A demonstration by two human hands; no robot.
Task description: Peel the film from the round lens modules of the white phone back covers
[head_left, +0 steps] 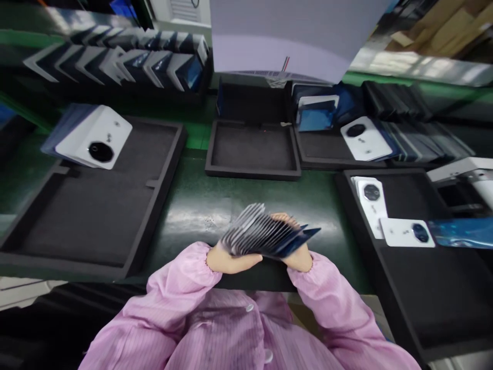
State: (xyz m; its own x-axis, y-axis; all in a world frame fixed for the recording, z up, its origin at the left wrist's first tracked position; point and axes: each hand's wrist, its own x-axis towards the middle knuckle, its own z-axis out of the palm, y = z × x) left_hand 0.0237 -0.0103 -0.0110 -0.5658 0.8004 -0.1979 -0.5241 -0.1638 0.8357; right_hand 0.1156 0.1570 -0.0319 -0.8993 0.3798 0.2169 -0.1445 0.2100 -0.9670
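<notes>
A fanned stack of thin phone back covers (256,231), pale at the left and dark blue at the right, is between my hands above the green bench. My left hand (233,261) grips the stack from its left and near side, thumb along the lower edge. Around the right end closes my right hand (299,257), partly hidden by the covers, with fingers showing behind them. Motion blurs the single covers.
A black foam tray (154,205) at the left bears white covers (98,139) with round camera openings. Another tray (252,173) lies ahead. At the right, a tray (389,288) holds white covers (400,233) and blue film (462,232). Rows of panels (127,64) stand behind.
</notes>
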